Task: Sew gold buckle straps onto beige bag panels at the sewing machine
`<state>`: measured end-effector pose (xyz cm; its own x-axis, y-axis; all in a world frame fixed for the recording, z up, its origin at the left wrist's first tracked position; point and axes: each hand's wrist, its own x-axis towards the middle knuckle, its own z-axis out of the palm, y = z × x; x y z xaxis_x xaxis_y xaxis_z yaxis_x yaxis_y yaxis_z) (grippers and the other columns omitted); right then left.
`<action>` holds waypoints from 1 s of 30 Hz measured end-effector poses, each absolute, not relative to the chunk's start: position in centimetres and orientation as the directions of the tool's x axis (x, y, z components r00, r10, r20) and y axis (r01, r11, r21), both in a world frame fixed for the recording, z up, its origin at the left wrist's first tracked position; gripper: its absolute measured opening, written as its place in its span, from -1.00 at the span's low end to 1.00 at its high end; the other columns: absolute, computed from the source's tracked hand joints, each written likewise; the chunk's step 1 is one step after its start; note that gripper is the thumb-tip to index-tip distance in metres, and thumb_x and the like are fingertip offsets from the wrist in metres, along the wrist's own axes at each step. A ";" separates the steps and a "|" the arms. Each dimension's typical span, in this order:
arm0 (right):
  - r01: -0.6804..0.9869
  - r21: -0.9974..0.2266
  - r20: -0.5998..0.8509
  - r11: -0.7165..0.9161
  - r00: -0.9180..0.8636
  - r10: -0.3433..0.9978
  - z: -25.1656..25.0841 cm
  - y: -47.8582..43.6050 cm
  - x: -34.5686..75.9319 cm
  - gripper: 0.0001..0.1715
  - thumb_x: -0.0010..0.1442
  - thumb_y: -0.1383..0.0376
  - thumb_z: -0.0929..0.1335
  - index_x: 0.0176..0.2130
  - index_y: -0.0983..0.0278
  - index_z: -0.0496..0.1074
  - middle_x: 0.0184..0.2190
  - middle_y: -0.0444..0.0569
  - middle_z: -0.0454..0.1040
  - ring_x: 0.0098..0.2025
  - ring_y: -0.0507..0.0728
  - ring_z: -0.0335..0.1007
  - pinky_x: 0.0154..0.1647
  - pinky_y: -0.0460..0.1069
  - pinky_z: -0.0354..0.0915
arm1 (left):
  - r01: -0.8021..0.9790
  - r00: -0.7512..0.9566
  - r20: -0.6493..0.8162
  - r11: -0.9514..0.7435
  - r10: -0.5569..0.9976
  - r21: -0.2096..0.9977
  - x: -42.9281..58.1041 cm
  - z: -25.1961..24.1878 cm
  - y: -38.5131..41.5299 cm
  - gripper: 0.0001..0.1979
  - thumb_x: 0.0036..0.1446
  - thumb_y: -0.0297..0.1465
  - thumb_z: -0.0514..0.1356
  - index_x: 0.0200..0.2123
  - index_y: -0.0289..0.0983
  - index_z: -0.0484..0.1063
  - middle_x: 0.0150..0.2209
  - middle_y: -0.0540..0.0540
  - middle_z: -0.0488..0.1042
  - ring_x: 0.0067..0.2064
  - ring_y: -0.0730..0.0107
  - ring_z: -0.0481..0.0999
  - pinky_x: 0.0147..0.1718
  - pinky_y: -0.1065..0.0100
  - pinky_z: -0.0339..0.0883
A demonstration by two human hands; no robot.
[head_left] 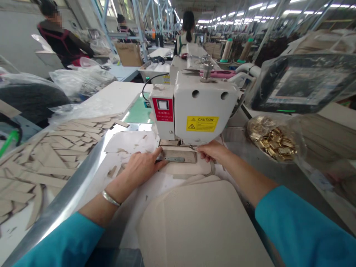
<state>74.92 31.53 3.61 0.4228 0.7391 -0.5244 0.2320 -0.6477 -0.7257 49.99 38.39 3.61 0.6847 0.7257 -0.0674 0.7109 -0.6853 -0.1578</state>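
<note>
A white machine head (194, 111) with a yellow caution label stands in front of me. Under it lies a beige strap piece (179, 155) with a small metal fitting, on top of a cream panel (189, 168). My left hand (140, 168) lies on the bed with its fingers curled and the thumb pressing the strap's left end. My right hand (213, 152) pinches the strap's right end just below the machine head. A larger cream panel (200, 222) lies nearer me between my forearms.
Several beige cut strips (47, 155) are heaped at the left. A clear bag of gold metal fittings (274, 141) sits at the right below a control screen (300, 83). Plastic bags, thread cones and other people at benches fill the background.
</note>
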 end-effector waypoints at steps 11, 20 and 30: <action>0.175 -0.719 -0.548 -0.672 0.452 0.704 3.4 29.5 78.8 -0.76 0.18 0.42 0.33 -0.52 0.34 0.33 -0.75 -0.14 0.36 -0.79 -0.06 0.18 -0.78 -0.16 0.03 | 0.650 0.753 -0.030 -0.751 0.657 -0.118 53.9 3.6 36.7 -0.50 0.33 -0.02 -0.03 0.13 -0.24 0.29 -0.40 -0.20 0.59 -0.30 -0.06 0.62 -0.29 0.15 0.39; 0.152 -0.705 -0.567 -0.693 0.466 0.679 3.0 27.4 82.5 -0.80 0.18 0.39 0.33 -0.49 0.32 0.33 -0.74 -0.15 0.36 -0.77 -0.05 0.20 -0.75 -0.15 0.05 | 0.571 0.820 -0.025 -0.820 0.572 -0.036 55.5 2.9 35.7 -0.64 0.37 -0.24 0.02 0.15 -0.22 0.29 -0.38 -0.14 0.60 -0.28 0.05 0.62 -0.20 0.17 0.40; 0.124 -0.702 -0.580 -0.702 0.472 0.664 3.0 25.2 85.8 -0.79 0.21 0.39 0.31 -0.47 0.31 0.31 -0.72 -0.17 0.36 -0.76 -0.07 0.21 -0.74 -0.17 0.07 | 0.490 0.871 -0.018 -0.869 0.492 -0.067 58.7 2.3 34.2 -0.64 0.38 -0.31 0.01 0.18 -0.25 0.28 -0.41 -0.16 0.59 -0.30 0.11 0.63 -0.21 0.17 0.42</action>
<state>85.81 25.24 3.04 0.4721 0.6637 -0.5802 0.1241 -0.7017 -0.7016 58.66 34.18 2.30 0.8705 0.4918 -0.0184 0.4897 -0.8693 -0.0669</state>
